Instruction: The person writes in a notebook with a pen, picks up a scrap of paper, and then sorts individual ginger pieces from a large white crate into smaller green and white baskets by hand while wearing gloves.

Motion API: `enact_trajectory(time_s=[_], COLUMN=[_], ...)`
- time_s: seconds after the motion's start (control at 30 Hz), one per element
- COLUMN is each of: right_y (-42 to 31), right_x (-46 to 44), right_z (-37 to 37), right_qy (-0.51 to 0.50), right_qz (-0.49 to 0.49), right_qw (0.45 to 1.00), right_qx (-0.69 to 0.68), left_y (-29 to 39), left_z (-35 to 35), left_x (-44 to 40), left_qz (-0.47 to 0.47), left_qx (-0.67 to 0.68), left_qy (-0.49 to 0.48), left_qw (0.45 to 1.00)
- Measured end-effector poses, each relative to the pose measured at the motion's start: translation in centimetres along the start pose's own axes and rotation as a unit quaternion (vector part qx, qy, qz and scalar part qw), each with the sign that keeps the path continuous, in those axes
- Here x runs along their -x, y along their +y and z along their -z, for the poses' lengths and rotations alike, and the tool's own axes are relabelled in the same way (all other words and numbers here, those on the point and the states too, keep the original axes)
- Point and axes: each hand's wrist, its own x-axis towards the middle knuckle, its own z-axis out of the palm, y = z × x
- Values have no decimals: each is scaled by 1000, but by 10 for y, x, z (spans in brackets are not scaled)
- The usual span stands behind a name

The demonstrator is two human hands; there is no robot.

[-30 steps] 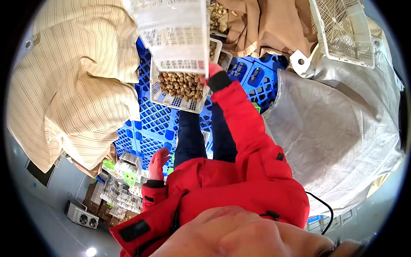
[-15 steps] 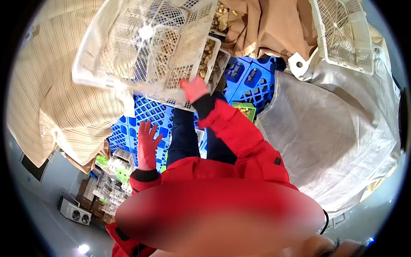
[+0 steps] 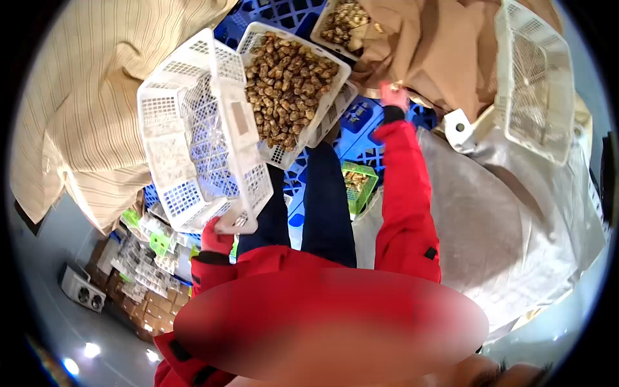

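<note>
At the lower rim of an empty white slatted plastic crate [image 3: 171, 126], my left hand [image 3: 217, 237] is closed, with the fingers partly hidden by the rim. The crate is tilted on its side, its opening facing left. Against it, beyond my legs, is a white crate [image 3: 335, 90] holding a heap of small brown mottled lumps [image 3: 287, 87], whose kind I cannot tell. My right hand [image 3: 394, 97] is at the edge of a brown cloth [image 3: 445, 58], fingers curled and slightly blurred. Something small and pale shows at its fingertips, too small to name.
Blue plastic pallets [image 3: 364, 132] lie underfoot. A small green basket [image 3: 361, 187] is right of my legs. Another filled white crate [image 3: 345, 29] stands at the back. A white crate [image 3: 535, 84] rests atop the right stack, above a grey cover [image 3: 496, 213]. Striped cloth [image 3: 97, 122] drapes the left.
The empty crate has swung left and down, uncovering the heap of brown lumps. My left hand has closed on its rim. My right hand has left the crate and moved right to the brown cloth.
</note>
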Motion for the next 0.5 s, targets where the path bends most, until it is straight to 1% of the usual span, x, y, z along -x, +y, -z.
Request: enact_trajectory(time_s=[0.03, 0.1, 0.13, 0.17, 0.2, 0.23, 0.27, 0.3, 0.33, 0.43, 0.47, 0.5], right_y=[41, 55, 85, 115, 109, 106, 84, 42, 12, -38, -49, -58], right_x=[-62, -105, -143, -166, -168, -169, -148, -122, -104, -50, -34, -20], right_z=[-17, -33, -59, -89, -93, -98, -83, -53, -34, 13, 32, 51], right_qy=[85, 62, 81, 100, 71, 67, 57, 49, 52, 208, 203, 196], right_qz=[-16, -151, -65, 17, -57, -60, -98, -133, -141, -23, 18, 58], right_qw=[989, 982, 995, 993, 996, 996, 991, 983, 980, 975, 979, 979], right_qx=[120, 92, 13, -67, -8, 22, 66, 113, 134, 81, 27, -26], left_y=[8, 6, 9, 3, 0, 1, 1, -1, -4, -1, -7, -2], left_z=[-2, 18, 8, 22, 25, 28, 35, 43, 47, 34, 42, 35], left_x=[15, 25, 30, 28, 26, 26, 28, 28, 28, 35, 33, 34], left_qz=[94, 50, 40, 8, 16, 25, 25, 27, 27, 42, 25, 59], left_qx=[179, 168, 185, 159, 176, 190, 193, 199, 208, 250, 241, 282], left_qy=[27, 36, 83, 87, 89, 92, 104, 114, 120, 82, 63, 45], left_qw=[979, 984, 978, 984, 980, 977, 975, 973, 970, 964, 968, 957])
